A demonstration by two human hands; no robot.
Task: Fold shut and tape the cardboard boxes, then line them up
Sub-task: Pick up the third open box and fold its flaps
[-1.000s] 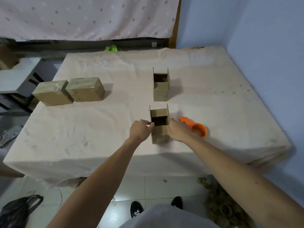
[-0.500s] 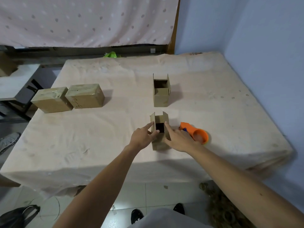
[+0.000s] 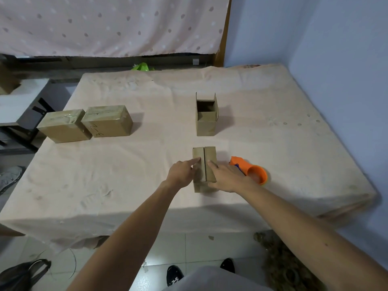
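**Spotter:** You're at the fold-shut step. The box (image 3: 204,156) sits directly under your fingers, with both top flaps down and meeting along a thin dark seam that runs away from you.

**Coach:** Your left hand (image 3: 182,173) lies with straight fingers pressing the left flap, and your right hand (image 3: 225,176) does the same on the right flap. Neither curls round anything, so you are pressing, not gripping.

**Spotter:** Taping comes next, as I judge it. The orange tape dispenser (image 3: 249,171) lies just off the outer side of your right hand, near the box but apart from it. You would have to free that hand for it while the left holds both flaps alone, or they may spring up.

**Coach:** The box is small, plain brown cardboard, standing upright on the cloth-covered table (image 3: 126,175). No tape shows across the seam. Close that gap before you lay the strip.

**Spotter:** Straight beyond your fingertips a second box (image 3: 206,122) stands with its flaps up, not yet folded. Well off past your left hand, a pair of taped boxes (image 3: 105,122) sit side by side with glossy tops. That looks like the row yours should join.
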